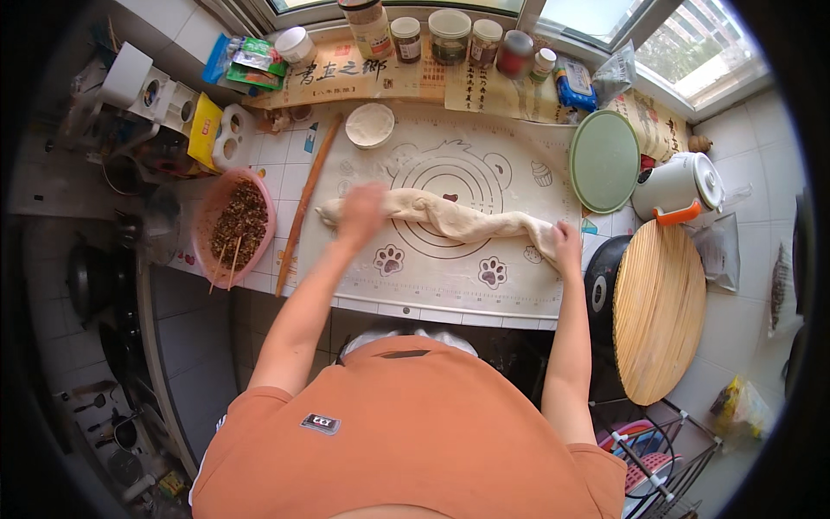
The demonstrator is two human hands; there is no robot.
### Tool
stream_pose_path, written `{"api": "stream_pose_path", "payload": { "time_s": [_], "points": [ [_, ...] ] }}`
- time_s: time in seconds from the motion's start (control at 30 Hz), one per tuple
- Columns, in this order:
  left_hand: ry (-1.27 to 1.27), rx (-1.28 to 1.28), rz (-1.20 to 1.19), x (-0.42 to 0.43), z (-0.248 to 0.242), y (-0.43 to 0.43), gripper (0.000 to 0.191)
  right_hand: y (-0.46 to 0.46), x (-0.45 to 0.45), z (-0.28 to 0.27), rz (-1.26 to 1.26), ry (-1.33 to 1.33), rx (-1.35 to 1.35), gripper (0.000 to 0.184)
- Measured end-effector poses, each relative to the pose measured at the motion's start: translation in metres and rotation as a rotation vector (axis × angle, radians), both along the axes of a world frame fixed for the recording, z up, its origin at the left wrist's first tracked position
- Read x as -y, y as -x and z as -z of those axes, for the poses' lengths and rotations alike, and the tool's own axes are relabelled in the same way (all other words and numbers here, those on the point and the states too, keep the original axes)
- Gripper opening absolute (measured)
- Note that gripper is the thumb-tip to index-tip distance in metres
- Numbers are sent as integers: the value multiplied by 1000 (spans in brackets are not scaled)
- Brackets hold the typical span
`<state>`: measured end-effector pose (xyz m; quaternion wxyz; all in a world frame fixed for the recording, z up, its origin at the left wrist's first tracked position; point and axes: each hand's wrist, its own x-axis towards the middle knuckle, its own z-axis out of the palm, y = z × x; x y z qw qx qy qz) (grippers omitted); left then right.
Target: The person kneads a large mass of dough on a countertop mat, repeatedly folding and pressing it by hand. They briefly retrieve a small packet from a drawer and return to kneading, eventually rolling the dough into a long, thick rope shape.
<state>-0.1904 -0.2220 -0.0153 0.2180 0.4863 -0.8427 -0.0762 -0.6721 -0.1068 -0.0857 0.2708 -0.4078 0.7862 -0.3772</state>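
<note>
A long, twisted rope of dough [454, 220] lies across a printed silicone pastry mat [441, 279]. My left hand [363, 211], blurred, is on or just above the dough near its left end; whether its fingers grip cannot be told. At the other end, my right hand [567, 243] pinches the thin tip of the dough. To the left of the mat's drawing lies a long wooden rolling pin [308, 207], slanted along the mat's left edge. A round tub of flour [369, 124] stands at the back of the mat.
A pink bowl of chopped filling [237, 227] with chopsticks stands at the left. Several jars [449, 36] line the windowsill. To the right are a green round lid [604, 161], a white kettle [677, 185] with an orange handle, and a round slatted wooden board [658, 311] over a black pot.
</note>
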Motion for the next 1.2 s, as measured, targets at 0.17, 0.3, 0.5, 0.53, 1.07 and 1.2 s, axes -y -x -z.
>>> {"api": "stream_pose_path", "payload": {
  "time_s": [0.17,0.3,0.5,0.53,1.07,1.2],
  "points": [
    [52,222,-164,-41,8,-122,62,-67,-61,-61,13,-389,-583,60],
    [-284,-116,-237,-61,24,-103,52,-66,-87,-36,45,-324,-412,61],
    [-678,-811,-603,-47,-43,-143,31,-85,-88,-114,278,-81,132,46],
    [-560,-819,-568,-35,-41,-147,29,-84,-83,-125,314,64,250,41],
    [-749,50,357,-92,-15,104,25,-274,68,-125,-586,107,-470,45],
    [-965,-259,304,-92,-14,28,22,-288,68,-101,-796,129,-602,34]
  ]
}}
